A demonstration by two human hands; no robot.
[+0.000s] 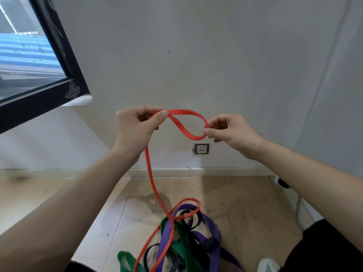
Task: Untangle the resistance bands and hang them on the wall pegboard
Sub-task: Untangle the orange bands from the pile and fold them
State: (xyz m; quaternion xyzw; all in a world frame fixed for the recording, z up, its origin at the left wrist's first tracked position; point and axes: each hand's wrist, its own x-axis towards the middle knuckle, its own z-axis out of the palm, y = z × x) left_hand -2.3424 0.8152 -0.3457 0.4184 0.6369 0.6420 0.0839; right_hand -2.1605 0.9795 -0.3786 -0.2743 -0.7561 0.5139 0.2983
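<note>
I hold an orange resistance band [183, 128] up in front of the wall. My left hand [135, 128] pinches it between thumb and fingers at the top of a small loop. At the loop's right end my right hand [229, 132] pinches the band too. From my left hand the orange band hangs down to the floor and runs into a tangled pile of bands. In that pile lie a purple band [213, 228], a green band [182, 246] and a thin black band [191, 220], crossing one another. No pegboard is in view.
A grey wall with a power socket [201, 149] faces me. A black-framed window [64, 55] is at the upper left. The floor is pale wood [245, 209]. A cable [298, 209] runs along the right wall. A light shoe [268, 265] shows at the bottom right.
</note>
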